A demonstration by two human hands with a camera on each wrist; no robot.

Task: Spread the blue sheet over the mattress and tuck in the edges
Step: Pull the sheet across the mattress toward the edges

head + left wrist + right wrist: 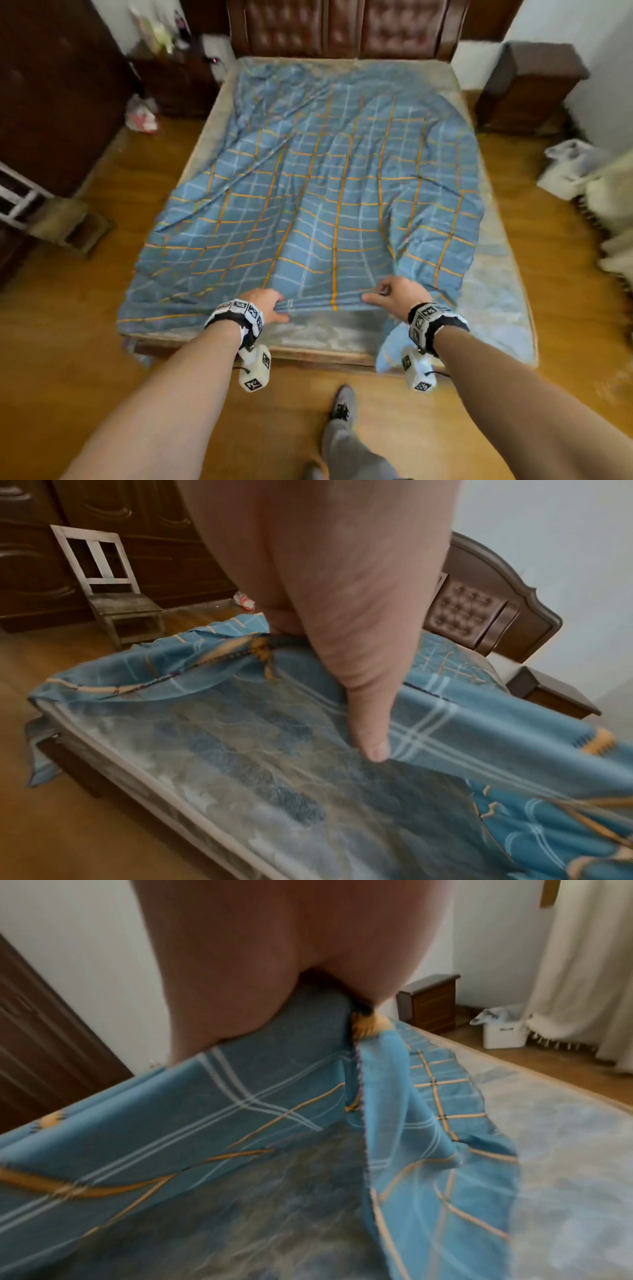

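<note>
The blue sheet [325,192] with orange and white checks lies wrinkled over most of the mattress [500,308], whose pale patterned top shows bare along the near edge and right side. My left hand [267,303] grips the sheet's near edge and lifts it off the mattress. My right hand [394,294] pinches the same edge a little further right. In the left wrist view my thumb [369,723] presses on the blue sheet [462,737] above the bare mattress [240,764]. In the right wrist view the blue sheet [205,1110] bunches under my palm, a fold hanging down.
A padded wooden headboard [342,27] stands at the far end. Nightstands [527,85] flank the bed. A dark wardrobe [51,102] and a small chair [113,588] are at the left. A white box [565,171] and curtain [582,974] are at the right. My foot [342,404] is on the wooden floor.
</note>
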